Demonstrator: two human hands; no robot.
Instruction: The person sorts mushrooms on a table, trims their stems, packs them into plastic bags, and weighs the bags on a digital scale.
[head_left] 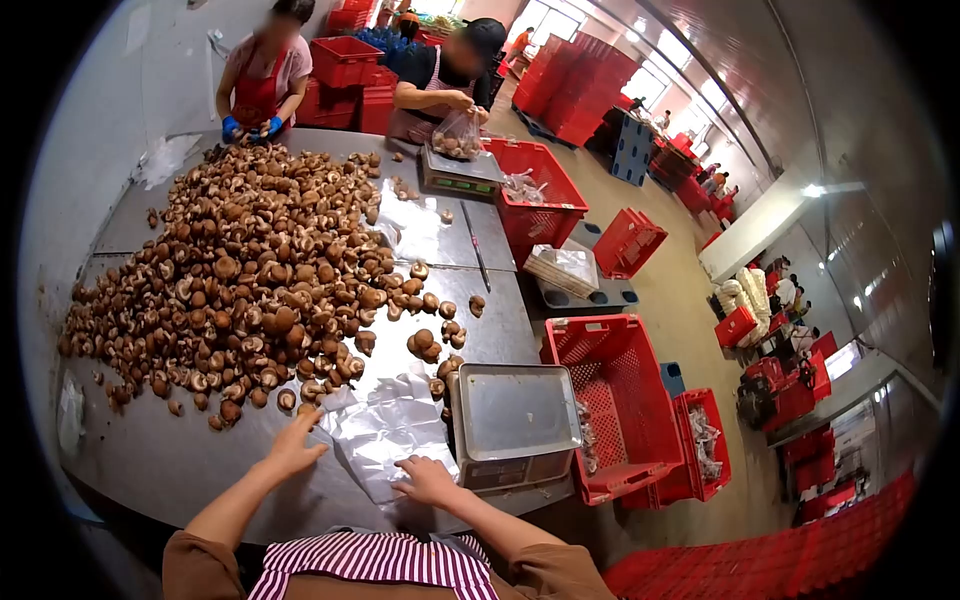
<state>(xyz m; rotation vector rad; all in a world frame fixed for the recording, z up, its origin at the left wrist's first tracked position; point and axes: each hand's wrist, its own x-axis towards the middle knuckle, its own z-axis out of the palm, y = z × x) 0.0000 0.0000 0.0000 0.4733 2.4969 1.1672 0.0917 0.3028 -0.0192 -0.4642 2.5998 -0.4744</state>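
A stack of clear plastic bags (385,430) lies on the metal table in front of me. My left hand (292,448) is at its left edge, fingers spread and pointing toward the mushrooms. On the lower right part of the bags rests my right hand (428,480), its fingers stretched out. Neither hand appears to hold anything. Beyond the bags spreads a large heap of brown shiitake mushrooms (250,270), with a few loose ones (424,345) near the bags. A scale with a metal pan (522,410) stands right of my right hand.
Red crates (625,400) stand along the table's right side, some holding bagged goods. Across the table, one person in blue gloves (265,80) handles mushrooms; another (450,80) holds a filled bag (457,135) over a second scale (460,172). A pen (476,245) lies between.
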